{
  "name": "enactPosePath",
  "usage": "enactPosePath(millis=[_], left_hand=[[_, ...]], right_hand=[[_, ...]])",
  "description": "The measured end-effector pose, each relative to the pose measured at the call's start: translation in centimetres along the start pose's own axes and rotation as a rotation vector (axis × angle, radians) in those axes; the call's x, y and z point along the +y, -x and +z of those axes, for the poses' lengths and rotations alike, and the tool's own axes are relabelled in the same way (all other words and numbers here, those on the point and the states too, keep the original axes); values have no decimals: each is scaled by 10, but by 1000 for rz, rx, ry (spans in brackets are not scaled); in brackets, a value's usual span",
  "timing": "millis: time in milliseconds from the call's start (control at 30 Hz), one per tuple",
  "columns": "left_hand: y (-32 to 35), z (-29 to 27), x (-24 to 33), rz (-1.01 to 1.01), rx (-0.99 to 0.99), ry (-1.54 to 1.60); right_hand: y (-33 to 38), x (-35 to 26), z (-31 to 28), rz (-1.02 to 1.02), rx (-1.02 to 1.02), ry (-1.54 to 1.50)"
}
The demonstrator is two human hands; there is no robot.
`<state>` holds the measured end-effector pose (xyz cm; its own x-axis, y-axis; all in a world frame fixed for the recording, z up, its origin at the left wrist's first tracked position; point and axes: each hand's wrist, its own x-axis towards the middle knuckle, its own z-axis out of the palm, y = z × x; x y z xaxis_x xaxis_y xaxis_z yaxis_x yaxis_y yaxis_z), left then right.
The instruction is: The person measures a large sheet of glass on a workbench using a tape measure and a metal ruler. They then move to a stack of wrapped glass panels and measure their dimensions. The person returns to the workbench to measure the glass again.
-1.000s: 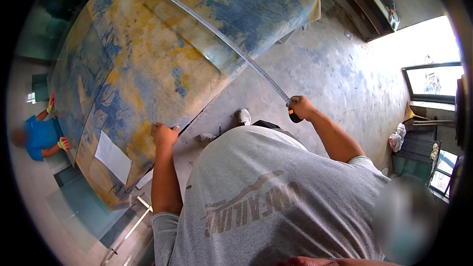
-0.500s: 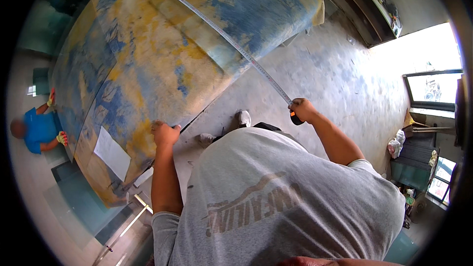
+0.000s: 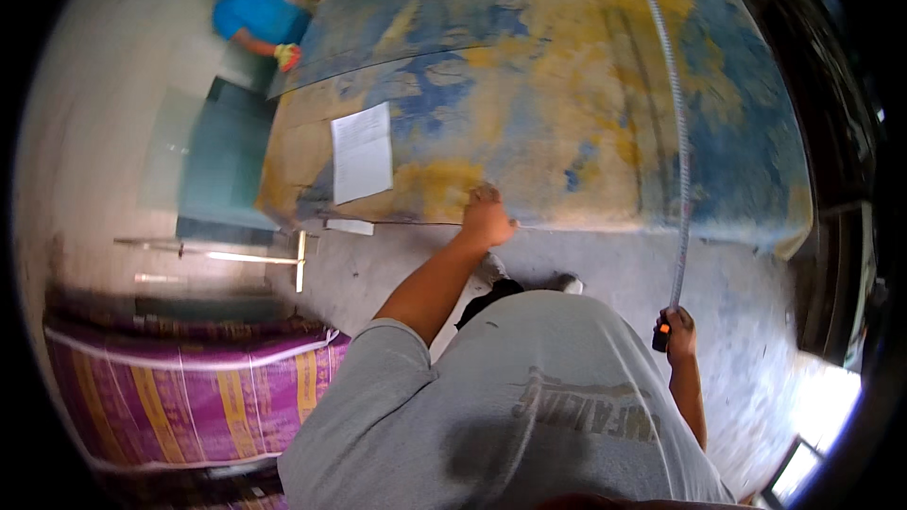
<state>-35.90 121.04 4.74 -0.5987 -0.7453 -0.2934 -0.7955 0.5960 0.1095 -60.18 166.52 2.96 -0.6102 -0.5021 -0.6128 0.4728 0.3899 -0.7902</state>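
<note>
So here's me with my left hand (image 3: 487, 219) pressed flat-ish on the near edge of this big blue-and-yellow mottled slab (image 3: 529, 85), fingers spread over the lip, not gripping anything, just bracing against it. My right hand (image 3: 678, 331) is down by my hip, closed around the black case of a tape measure (image 3: 661, 334), and the metal tape blade (image 3: 678, 132) runs up from there across the right side of the slab toward its far edge. I'd say I'm holding the case low and back so the blade stays taut and lies straight over the surface (can't see where the far tip is hooked, it runs out of view at the top).

There's a white sheet of paper (image 3: 362, 153) lying on the left part of the slab. Another person in a blue shirt (image 3: 253, 11) with bright gloves is at the far left corner. Down on my left there's a purple and yellow striped bundle (image 3: 189, 397), plus glass panes (image 3: 222, 165) leaning beside the slab.
</note>
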Motion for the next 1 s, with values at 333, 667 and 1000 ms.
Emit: enactPosePath(millis=[333, 667, 1000], left_hand=[[142, 121, -96, 63, -197, 476], [291, 206, -311, -653, -382, 537], [415, 293, -467, -501, -329, 554]], right_hand=[[-55, -87, 186, -137, -453, 21], [-42, -118, 374, -90, -452, 211], [-227, -96, 578, -127, 104, 763]])
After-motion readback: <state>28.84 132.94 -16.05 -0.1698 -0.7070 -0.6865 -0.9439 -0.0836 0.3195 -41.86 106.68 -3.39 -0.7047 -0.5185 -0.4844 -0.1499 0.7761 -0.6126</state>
